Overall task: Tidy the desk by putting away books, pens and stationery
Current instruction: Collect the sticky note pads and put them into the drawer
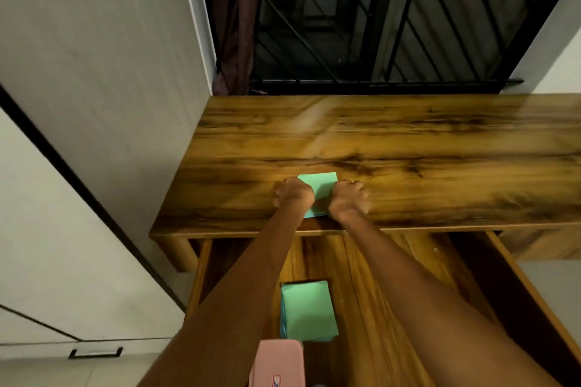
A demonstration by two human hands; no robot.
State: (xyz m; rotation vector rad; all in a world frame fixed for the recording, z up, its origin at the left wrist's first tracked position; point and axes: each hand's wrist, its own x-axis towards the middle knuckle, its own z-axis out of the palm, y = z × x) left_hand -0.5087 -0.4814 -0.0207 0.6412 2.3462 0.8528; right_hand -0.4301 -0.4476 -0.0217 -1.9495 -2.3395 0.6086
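Head view: both hands grip a flat, rectangular green paper pad [317, 190] lying near the front edge of the glossy wood-grain surface [408, 141], the left hand [294, 195] curled over its left edge and the right hand [349, 199] curled over its right edge. Below, the wooden drawer [361, 292] stands pulled out, holding a second green rectangular pad [309, 311] flat on its floor, with a smooth pink rounded-corner object [278, 364] just in front of it.

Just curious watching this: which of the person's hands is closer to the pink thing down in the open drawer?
Left. The left hand is up on the desk, slightly on the pink case's side; the right hand is farther across. Both grip the green paper on the desk, well away from it.
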